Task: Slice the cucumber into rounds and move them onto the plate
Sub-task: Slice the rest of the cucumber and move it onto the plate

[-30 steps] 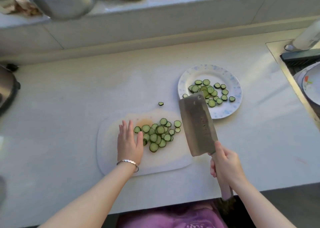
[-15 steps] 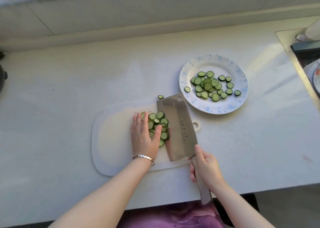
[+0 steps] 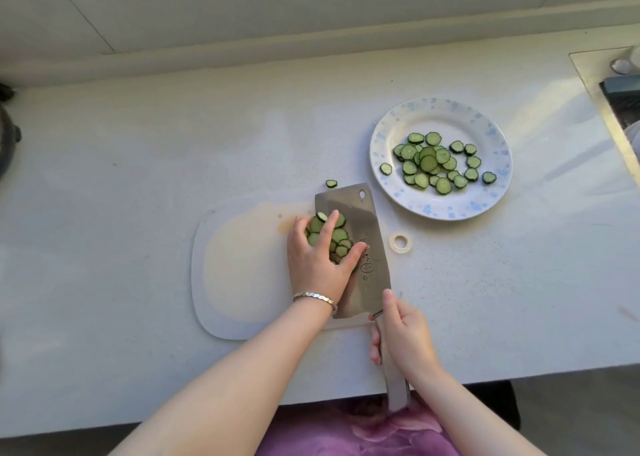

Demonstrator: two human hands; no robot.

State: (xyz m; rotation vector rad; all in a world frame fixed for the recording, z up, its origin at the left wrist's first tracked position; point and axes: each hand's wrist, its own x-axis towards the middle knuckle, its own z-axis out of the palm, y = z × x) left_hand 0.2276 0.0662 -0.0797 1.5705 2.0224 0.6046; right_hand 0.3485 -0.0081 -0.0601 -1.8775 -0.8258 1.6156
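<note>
A pile of cucumber rounds (image 3: 337,235) lies on the flat blade of a cleaver (image 3: 367,220), which rests on the white cutting board (image 3: 239,272). My left hand (image 3: 317,258) presses on the pile, fingers spread over the rounds, pinning them against the blade. My right hand (image 3: 403,334) grips the cleaver's steel handle near the counter's front edge. To the upper right, a white plate with blue speckles (image 3: 391,123) holds several rounds (image 3: 436,162). One stray round (image 3: 331,183) sits on the counter just beyond the board.
A small white ring (image 3: 400,241) lies on the counter right of the blade. A sink edge (image 3: 613,109) is at the far right and a dark appliance (image 3: 7,133) at the far left. The wall ledge runs along the back.
The cleaver has slid left under the pile, so the rounds now sit on its blade. My left hand has pushed them rightward onto it and holds them there.
</note>
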